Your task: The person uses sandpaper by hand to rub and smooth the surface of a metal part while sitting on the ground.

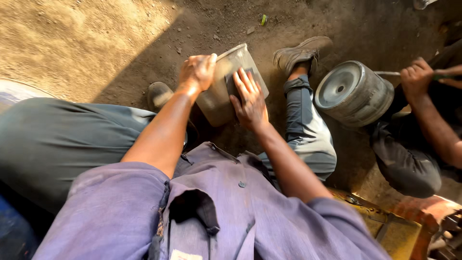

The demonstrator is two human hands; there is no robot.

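Metal container (226,91) gripped at rim by left hand (196,72), right hand (250,102) flat on dark pad (236,81).

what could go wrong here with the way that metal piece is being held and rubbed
The left hand grips the grey metal container by its thin rim, which might cut the fingers. The right hand presses a dark pad flat on its side; a slip could scrape the knuckles. A co-worker's hand works a metal drum close by.

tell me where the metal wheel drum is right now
In the head view the wheel drum lies on the dirt at upper right, beside the person's right shoe and below a co-worker's hand.
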